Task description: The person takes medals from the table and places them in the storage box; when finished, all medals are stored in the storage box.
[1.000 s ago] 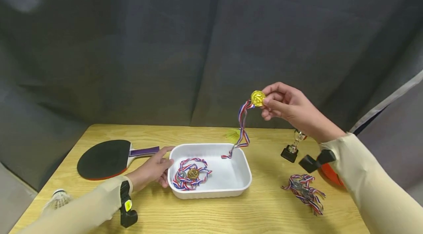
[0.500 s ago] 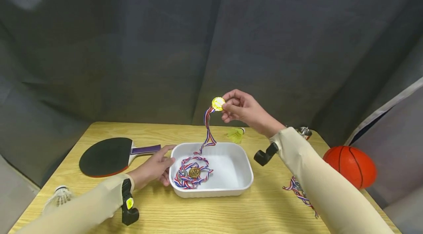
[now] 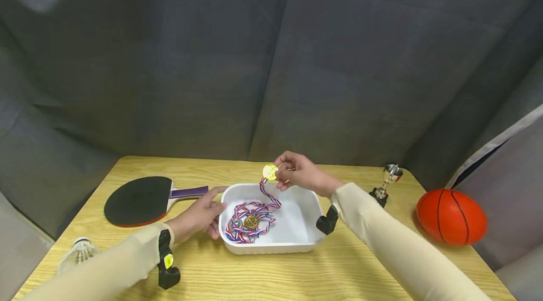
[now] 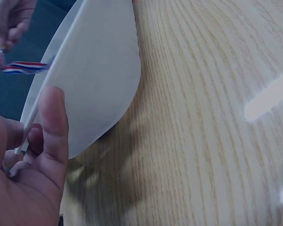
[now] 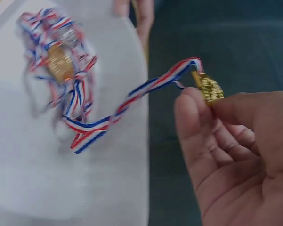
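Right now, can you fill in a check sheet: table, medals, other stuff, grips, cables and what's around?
Surface: pale wood-grain table.
Job's things: white tray holds a darker gold medal and a silver medal; bright gold medal is held up, its ribbon reaching into the tray.
Clutter: paddle, white shuttlecock, trophy, orange ball.
Grips: left grip holds the tray's left edge; right grip pinches the bright gold medal.
Cables: nothing seen.
Surroundings: dark cloth behind the table.

The left sleeve is hiding part of the white shuttlecock; glare is washing out the gold medal. In the right wrist view, the piled medals are showing blurred and the edge is cutting off the white tray.
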A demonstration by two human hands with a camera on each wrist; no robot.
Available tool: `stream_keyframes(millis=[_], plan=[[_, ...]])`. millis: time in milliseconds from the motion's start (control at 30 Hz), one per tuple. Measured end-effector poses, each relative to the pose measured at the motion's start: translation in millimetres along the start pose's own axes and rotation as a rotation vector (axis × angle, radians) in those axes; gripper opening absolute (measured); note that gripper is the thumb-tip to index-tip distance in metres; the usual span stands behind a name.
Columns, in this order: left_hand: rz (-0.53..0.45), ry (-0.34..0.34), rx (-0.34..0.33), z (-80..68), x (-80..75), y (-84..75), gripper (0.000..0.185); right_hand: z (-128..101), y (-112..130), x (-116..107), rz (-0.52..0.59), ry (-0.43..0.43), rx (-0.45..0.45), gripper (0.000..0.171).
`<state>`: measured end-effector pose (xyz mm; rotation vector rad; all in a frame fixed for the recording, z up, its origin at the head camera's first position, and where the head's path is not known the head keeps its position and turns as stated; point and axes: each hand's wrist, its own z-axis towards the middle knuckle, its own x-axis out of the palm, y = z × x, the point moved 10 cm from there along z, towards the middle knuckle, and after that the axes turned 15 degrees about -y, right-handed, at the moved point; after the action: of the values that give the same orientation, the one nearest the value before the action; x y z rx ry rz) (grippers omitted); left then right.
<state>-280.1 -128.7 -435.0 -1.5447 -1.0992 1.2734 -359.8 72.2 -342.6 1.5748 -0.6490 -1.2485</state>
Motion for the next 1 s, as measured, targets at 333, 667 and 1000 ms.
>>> stream_keyframes(millis=[333, 667, 1000], plan=[[-0.009, -0.002, -0.003, -2.2, -0.3, 1.7, 0.056, -14, -57, 34, -0.149, 0.195, 0.147, 0.02], [-0.004, -0.006, -0.006, -1.6, -0.5, 2.8, 0.056, -26, -78, 51, -0.28, 0.26, 0.17, 0.015], [-0.007, -0.009, -0.011, -0.9, -0.3, 3.1, 0.056, -29, -82, 59, -0.414, 0.257, 0.152, 0.012]])
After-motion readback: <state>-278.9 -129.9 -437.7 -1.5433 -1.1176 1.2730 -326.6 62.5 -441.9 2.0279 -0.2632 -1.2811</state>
